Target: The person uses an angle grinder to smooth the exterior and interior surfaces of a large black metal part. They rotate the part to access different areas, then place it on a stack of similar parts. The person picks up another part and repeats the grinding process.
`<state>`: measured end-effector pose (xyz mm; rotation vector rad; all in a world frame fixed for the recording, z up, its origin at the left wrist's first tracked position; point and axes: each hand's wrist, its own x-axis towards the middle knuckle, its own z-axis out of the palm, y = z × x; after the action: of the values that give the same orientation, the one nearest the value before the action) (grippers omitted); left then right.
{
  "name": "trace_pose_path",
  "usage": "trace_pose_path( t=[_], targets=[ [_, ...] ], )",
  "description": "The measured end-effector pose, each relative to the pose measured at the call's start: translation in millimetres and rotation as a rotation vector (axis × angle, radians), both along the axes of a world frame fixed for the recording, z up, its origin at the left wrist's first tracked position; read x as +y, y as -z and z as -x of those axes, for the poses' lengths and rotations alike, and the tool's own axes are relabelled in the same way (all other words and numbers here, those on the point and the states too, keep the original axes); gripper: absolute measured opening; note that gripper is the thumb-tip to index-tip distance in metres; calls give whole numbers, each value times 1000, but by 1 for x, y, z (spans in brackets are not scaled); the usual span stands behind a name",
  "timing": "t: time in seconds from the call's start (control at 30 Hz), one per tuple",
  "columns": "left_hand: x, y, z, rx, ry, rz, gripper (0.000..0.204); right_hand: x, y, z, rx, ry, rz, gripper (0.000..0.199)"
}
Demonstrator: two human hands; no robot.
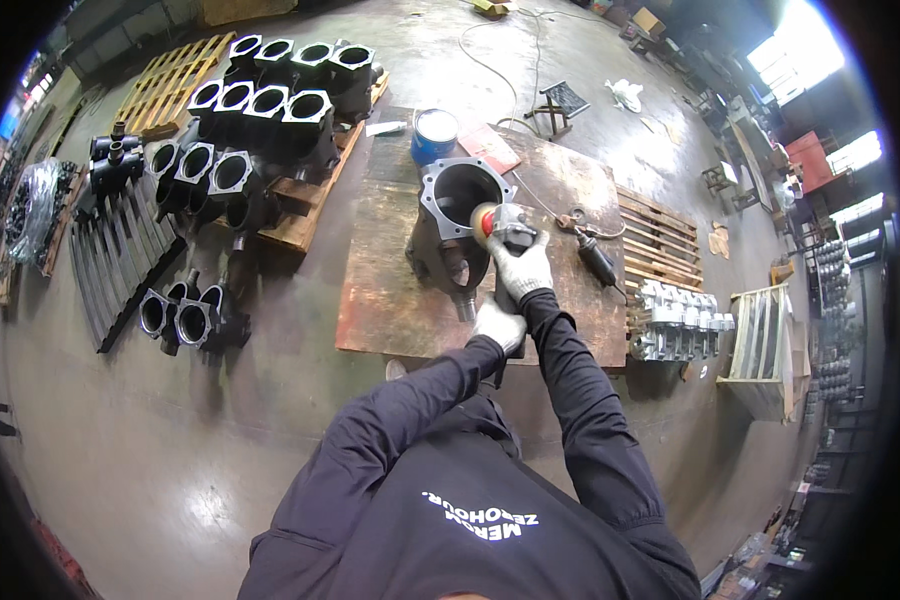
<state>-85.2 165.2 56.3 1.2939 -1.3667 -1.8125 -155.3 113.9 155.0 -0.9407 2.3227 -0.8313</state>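
Both my hands wear white gloves and grip an angle grinder. My right hand wraps the front of its body, just behind the head. My left hand closes round the rear part, nearer to me. The grinder's red and tan disc meets the pale machined flange at the right near side of a dark metal casting. That casting stands on a worn wooden tabletop, its wide round bore facing up and a narrower stub pointing toward me. Gloves and sleeves hide much of the grinder's handle.
A second dark power tool lies right of the casting, with a cord. Behind stand a blue can and a reddish sheet. Similar castings fill a pallet at left. A folding stool and silver castings stand beyond the table.
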Motion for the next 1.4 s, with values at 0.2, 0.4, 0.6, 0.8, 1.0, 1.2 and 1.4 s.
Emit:
trace_pose_path(
  t=[0.2, 0.4, 0.6, 0.8, 1.0, 1.2, 1.4],
  targets=[
    [-8, 16, 18, 429, -148, -158, 38, -18, -22, -15, 123, -182, -195, 96],
    [-24, 29, 34, 516, -382, -215, 34, -42, -16, -10, 162, -299, -150, 97],
    [-60, 68, 34, 928, -441, -436, 35, -75, -10, -8, 203, -403, -91, 102],
    [-85, 76, 50, 828, -514, -335, 36, -99, -11, 5, 135, -481, -87, 101],
    [-69, 53, 65, 772, -529, -333, 33, -97, 7, 33, 100, -570, -85, 101],
    [-69, 55, 81, 930, -706, -531, 49, -99, 9, 47, 38, -715, -219, 102],
    [-85, 60, 88, 699, -545, -271, 48, -124, -6, 47, 171, -947, -449, 127]
  ],
)
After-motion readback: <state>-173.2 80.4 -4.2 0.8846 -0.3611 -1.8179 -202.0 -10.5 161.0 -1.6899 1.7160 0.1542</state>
